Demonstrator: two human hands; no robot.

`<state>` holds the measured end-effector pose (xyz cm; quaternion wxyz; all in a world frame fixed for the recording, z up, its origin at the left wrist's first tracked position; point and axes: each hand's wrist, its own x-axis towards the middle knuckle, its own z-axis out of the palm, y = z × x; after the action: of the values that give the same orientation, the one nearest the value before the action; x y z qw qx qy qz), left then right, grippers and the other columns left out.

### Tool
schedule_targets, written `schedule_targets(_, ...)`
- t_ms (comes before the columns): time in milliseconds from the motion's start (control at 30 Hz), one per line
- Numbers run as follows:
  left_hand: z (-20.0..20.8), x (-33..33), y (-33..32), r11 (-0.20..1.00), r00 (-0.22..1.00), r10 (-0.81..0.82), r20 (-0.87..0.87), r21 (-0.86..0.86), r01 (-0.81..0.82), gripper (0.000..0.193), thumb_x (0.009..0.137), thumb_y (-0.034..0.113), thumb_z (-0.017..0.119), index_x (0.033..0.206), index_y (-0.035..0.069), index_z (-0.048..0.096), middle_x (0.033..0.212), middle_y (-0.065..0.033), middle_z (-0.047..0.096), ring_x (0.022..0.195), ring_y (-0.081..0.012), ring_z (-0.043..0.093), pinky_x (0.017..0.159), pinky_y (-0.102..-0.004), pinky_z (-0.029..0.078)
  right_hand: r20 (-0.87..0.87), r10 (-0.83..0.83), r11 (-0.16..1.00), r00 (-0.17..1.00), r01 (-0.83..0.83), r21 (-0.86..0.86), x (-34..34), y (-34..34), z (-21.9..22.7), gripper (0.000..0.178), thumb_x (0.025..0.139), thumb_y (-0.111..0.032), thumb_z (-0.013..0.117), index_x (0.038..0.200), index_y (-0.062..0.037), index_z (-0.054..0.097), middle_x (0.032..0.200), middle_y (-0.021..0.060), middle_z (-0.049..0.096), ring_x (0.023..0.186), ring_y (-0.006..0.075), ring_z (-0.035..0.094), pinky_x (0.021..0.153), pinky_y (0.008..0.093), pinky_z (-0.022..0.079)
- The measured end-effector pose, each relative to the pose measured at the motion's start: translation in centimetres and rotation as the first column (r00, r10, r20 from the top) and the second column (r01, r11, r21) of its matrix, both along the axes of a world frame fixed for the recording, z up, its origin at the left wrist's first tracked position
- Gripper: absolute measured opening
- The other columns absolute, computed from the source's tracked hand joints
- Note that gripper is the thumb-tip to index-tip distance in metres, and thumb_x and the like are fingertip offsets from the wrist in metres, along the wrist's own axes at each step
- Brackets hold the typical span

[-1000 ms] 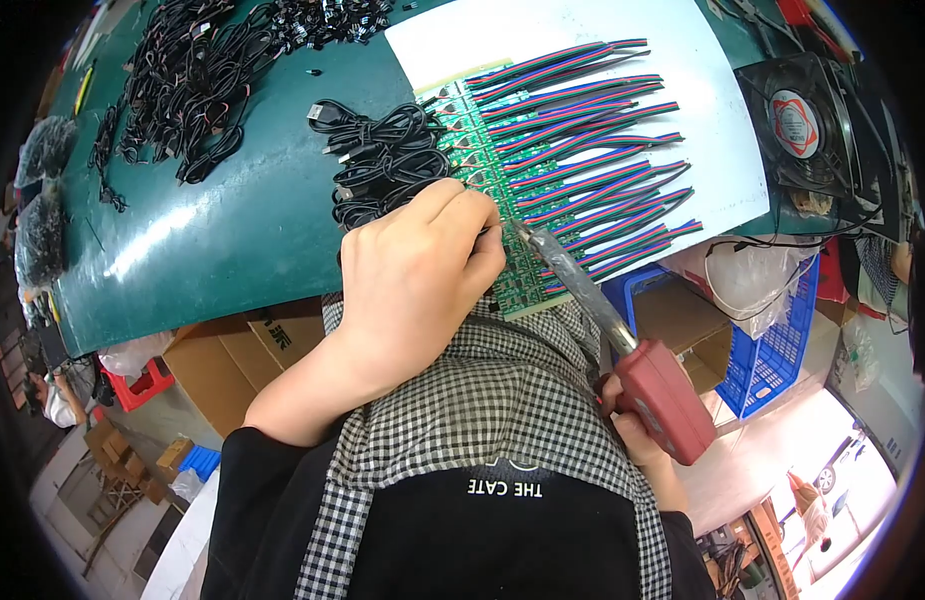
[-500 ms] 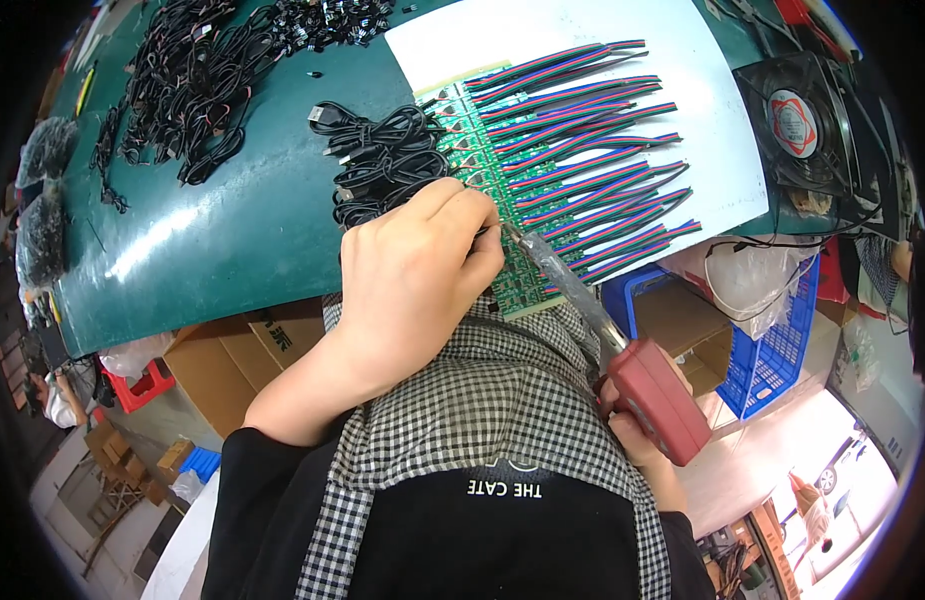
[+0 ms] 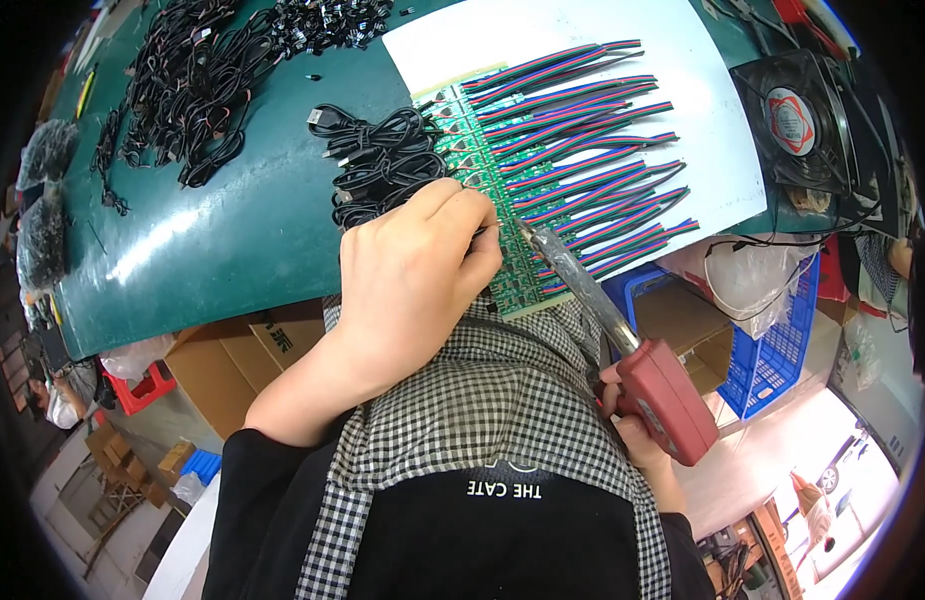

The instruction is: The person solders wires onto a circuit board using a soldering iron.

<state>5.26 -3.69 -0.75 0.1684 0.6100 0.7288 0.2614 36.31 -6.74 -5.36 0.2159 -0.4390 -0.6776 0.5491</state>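
PCB panel (image 3: pixel 490 160) just R of L hand (image 3: pixel 412 255)

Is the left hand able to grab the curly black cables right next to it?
Probably yes: the left hand sits right beside the coiled black cables, and nothing seems to block the way. Its fingers are curled, though, so they'd likely have to open first.

Gotta be some kind of electronics workshop, tbh. A green bench (image 3: pixel 237 240) is piled with black cables (image 3: pixel 187 90), a panel of green circuit boards (image 3: pixel 489 150) is laid out on a white sheet (image 3: pixel 717 140), and a red-handled soldering iron (image 3: pixel 666 395) is held right up by it. A boxy fan (image 3: pixel 790 122) is parked off to the right, and a cardboard box (image 3: pixel 227 375) plus a blue plastic crate (image 3: pixel 772 368) are stashed lower down.
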Motion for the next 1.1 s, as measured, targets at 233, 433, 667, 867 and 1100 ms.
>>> schedule_targets(233, 0.1, 0.0, 0.0, 1.000, 1.000, -0.006, -0.011, 0.003, 0.006, 0.009, 0.074, 0.001, 0.067, 0.078, 0.004, 0.059, 0.071, -0.0044, 0.057, 0.058, -0.0158, 0.059, 0.052, -0.0264, 0.048, -0.036, -0.021, 0.999, 0.999, 0.022, 0.036, 0.1, -0.1, -0.3, 0.070, 0.072, -0.031, 0.079, 0.121, 0.0106, 0.051, 0.107, 0.0199, 0.064, 0.086, 0.0261, 0.068, 0.075, 0.0334, 0.053)
schedule_targets(433, 0.6, -0.6, 0.0, 0.999, 0.984, 0.006, 0.176, -0.050, 0.002, 0.010, 0.075, -0.001, 0.066, 0.083, 0.002, 0.061, 0.070, -0.0049, 0.056, 0.062, -0.0120, 0.057, 0.055, -0.0229, 0.044, -0.386, -0.314, 0.887, 0.867, 0.123, -0.445, -3.2, 1.1, 2.6, 0.080, 0.072, -0.023, 0.081, 0.131, 0.0099, 0.038, 0.102, 0.0193, 0.064, 0.069, 0.0182, 0.061, 0.062, 0.0269, 0.050)
schedule_targets(667, 0.8, -0.9, 0.1, 0.998, 0.955, -0.005, 0.296, -0.057, 0.023, 0.009, 0.075, -0.002, 0.066, 0.083, 0.001, 0.063, 0.069, -0.0049, 0.055, 0.060, -0.0120, 0.053, 0.055, -0.0243, 0.041, -0.402, -0.385, 0.861, 0.831, 0.167, -0.480, -3.2, 0.9, 2.7, 0.084, 0.071, -0.023, 0.082, 0.133, 0.0080, 0.035, 0.099, 0.0185, 0.063, 0.065, 0.0167, 0.059, 0.059, 0.0258, 0.048)
schedule_targets(867, 1.1, -1.2, 0.3, 0.992, 0.969, -0.026, 0.246, -0.111, 0.055, 0.010, 0.073, -0.001, 0.066, 0.081, 0.002, 0.063, 0.068, -0.0046, 0.053, 0.059, -0.0130, 0.052, 0.054, -0.0246, 0.041, -0.349, -0.356, 0.853, 0.867, 0.149, -0.500, -3.5, 1.3, 3.0, 0.087, 0.069, -0.028, 0.084, 0.132, 0.0079, 0.036, 0.096, 0.0181, 0.064, 0.062, 0.0166, 0.058, 0.058, 0.0250, 0.047)
schedule_targets(1100, 1.1, -0.8, 0.4, 0.992, 0.994, -0.074, 0.081, -0.093, 0.081, 0.008, 0.072, 0.001, 0.065, 0.078, 0.005, 0.060, 0.069, -0.0040, 0.055, 0.059, -0.0151, 0.059, 0.052, -0.0260, 0.044, -0.312, -0.301, 0.865, 0.901, 0.120, -0.488, -3.3, 1.4, 2.9, 0.084, 0.068, -0.031, 0.084, 0.127, 0.0115, 0.042, 0.090, 0.0150, 0.066, 0.060, 0.0137, 0.057, 0.054, 0.0236, 0.046)
